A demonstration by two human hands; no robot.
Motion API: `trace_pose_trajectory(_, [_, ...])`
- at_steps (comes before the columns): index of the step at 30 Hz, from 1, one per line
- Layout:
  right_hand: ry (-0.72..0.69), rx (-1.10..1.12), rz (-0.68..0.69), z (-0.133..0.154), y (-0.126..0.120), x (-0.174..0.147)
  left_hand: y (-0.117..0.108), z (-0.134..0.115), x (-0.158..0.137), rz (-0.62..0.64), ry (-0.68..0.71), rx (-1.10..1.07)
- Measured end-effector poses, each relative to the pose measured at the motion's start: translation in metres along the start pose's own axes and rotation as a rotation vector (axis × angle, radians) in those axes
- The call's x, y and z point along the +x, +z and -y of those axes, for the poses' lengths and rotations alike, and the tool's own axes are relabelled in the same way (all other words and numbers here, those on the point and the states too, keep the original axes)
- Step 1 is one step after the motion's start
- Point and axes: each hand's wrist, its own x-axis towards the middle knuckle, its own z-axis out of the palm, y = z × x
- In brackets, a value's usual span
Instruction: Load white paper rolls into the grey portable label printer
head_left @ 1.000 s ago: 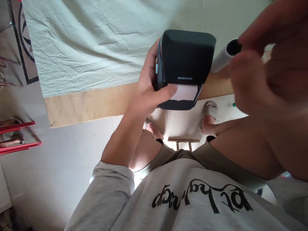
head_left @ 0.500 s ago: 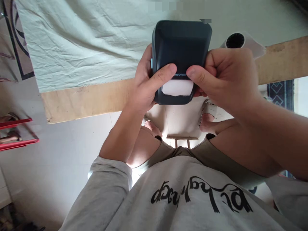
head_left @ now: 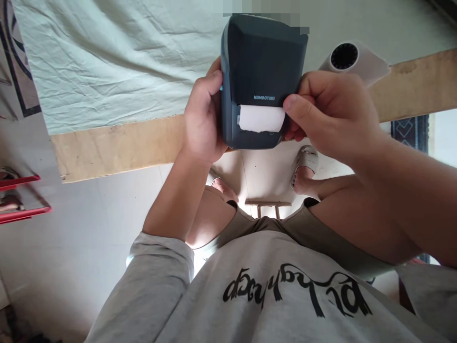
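Note:
A dark label printer [head_left: 266,62] marked NIIMBOT is held up in front of me, above the bed-like surface's wooden edge. A strip of white label paper [head_left: 262,118] curls out of its slot. My left hand [head_left: 205,112] is wrapped round the printer's left side, its thumb along the side edge and the other fingers hidden behind. My right hand [head_left: 332,112] grips the lower right side, with the thumb at the front corner beside the paper and the fingers curled. Just beyond the right hand lies a white roll [head_left: 357,59] with a dark hollow end.
Pale green cloth [head_left: 124,62] covers the surface, bordered by a wooden board [head_left: 121,148]. A red rack [head_left: 26,214] stands on the floor at left. Below are my legs, sandalled feet [head_left: 305,164] and a small wooden bar [head_left: 267,204]. A patterned dark mat [head_left: 410,138] shows at right.
My left thumb has moved off the printer's front to its left side. The printer has turned slightly and shifted up and left, uncovering the brand name. The right hand keeps its grip.

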Motion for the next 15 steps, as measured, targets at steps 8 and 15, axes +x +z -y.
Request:
trace_pose_trajectory(8, [-0.120, 0.033, -0.193, 0.008, -0.004, -0.011, 0.001, 0.005, 0.004, -0.077, 0.140, -0.120])
trace_pose_trajectory(15, [-0.248, -0.339, -0.218, 0.021, -0.012, -0.007, -0.001, 0.004, 0.002, -0.064, 0.146, 0.039])
